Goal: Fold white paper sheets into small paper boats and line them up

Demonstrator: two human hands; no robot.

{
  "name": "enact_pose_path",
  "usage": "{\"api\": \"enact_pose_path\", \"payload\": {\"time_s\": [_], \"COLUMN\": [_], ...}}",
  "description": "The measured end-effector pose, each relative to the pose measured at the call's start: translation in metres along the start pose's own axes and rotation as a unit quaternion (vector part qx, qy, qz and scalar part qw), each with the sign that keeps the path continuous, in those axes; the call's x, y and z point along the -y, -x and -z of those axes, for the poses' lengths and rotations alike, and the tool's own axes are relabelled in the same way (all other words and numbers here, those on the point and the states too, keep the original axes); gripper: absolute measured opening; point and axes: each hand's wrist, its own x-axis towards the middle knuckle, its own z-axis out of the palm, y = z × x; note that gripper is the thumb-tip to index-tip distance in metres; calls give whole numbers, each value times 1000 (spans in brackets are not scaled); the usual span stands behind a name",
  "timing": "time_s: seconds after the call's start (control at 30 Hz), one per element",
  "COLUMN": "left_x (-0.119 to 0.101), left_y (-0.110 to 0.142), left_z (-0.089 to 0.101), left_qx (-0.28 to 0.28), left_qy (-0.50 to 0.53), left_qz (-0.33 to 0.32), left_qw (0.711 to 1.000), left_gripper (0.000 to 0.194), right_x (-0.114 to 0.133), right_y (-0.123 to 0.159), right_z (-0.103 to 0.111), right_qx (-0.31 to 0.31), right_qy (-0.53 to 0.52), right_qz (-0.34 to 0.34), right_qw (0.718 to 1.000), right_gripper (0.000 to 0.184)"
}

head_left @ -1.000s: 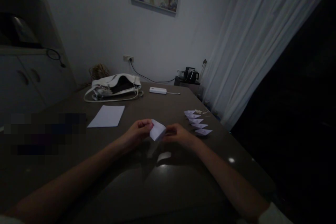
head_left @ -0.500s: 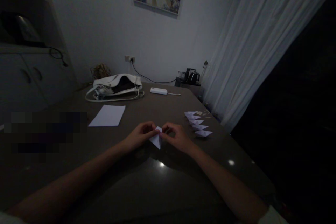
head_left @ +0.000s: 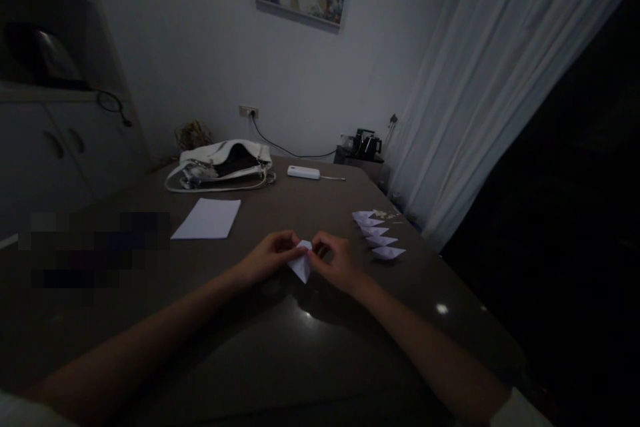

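Note:
A small folded white paper is held between both hands above the dark table, one pointed corner hanging downward. My left hand pinches its left side between thumb and fingers. On the other side, my right hand grips the upper right edge, thumb against the paper. The fingertips hide part of the folds. To the right of my hands, several folded paper boats stand in a row on the table.
A stack of white paper lies left of my hands. Behind it rests a white handbag, with a white power bank and short cable beside it. Small pale scraps lie near the table's right edge.
The folded paper has tilted slightly between my fingers, and both hands keep their pinch on it. The boats and paper stack have stayed in place.

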Motion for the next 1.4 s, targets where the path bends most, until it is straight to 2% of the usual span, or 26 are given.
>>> {"api": "enact_pose_path", "payload": {"time_s": [0.2,0.4,0.5,0.67,0.8,0.97,1.1,1.2,1.3,1.4], "left_x": [3,4,-2,-11,-11,-6,-6,-8,-10,-11], "left_y": [-2,-3,0,3,3,1,0,1,3,3], "left_z": [-4,-1,0,0,2,7,12,15,15,14], "left_qx": [-28,-11,-20,-62,-46,-50,-42,-30,-15,-42], "left_qy": [-18,-1,1,28,36,-33,-147,-212,-231,-239], "left_qz": [-13,-6,-27,-54,-69,-54,-86,-117,-141,-158], "left_qw": [999,1000,999,996,996,997,985,970,963,957], "left_gripper": [28,27,23,21,25,28,25,21,19,17], "right_x": [3,3,7,5,-3,-7,-9,-9,-6,-5], "right_y": [4,6,4,1,-1,-1,0,0,0,-1], "right_z": [-8,-9,-5,-2,-3,-1,1,2,3,2], "right_qx": [1,-5,-1,-32,-3,56,79,83,74,30], "right_qy": [60,77,59,-20,-31,-48,-38,-18,-23,-62], "right_qz": [22,42,39,15,4,-14,1,7,1,-46], "right_qw": [998,996,997,999,1000,997,996,996,997,997], "right_gripper": [4,4,2,14,19,26,24,25,26,25]}}
